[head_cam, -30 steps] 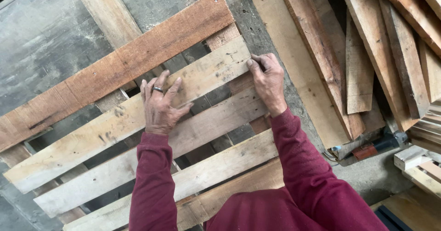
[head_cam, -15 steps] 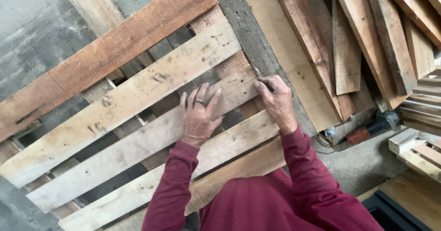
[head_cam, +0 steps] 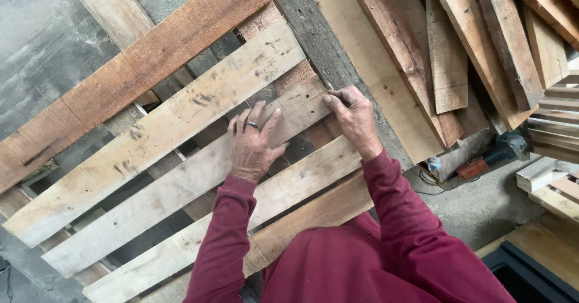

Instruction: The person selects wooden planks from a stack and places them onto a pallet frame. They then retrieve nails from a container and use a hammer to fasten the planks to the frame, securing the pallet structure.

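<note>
1. A wooden pallet (head_cam: 151, 140) lies flat on the grey concrete floor (head_cam: 42, 37) and fills most of the view, its slats running from lower left to upper right.
2. A heap of loose planks (head_cam: 446, 56) lies to the right of the pallet, overlapping one another at angles.
3. The pale slat (head_cam: 181, 182) third from the top of the pallet carries both hands near its right end.
4. The left hand (head_cam: 252, 143) rests palm down on that slat, its fingers spread flat and gripping nothing, with a ring on one finger.
5. The right hand (head_cam: 354, 119) sits at the slat's end corner, its fingers curled and pinched at the edge; whether they hold something small there I cannot tell.
6. An angle grinder (head_cam: 494, 155) with a reddish body lies on the floor below the planks, well apart from both hands.
</note>
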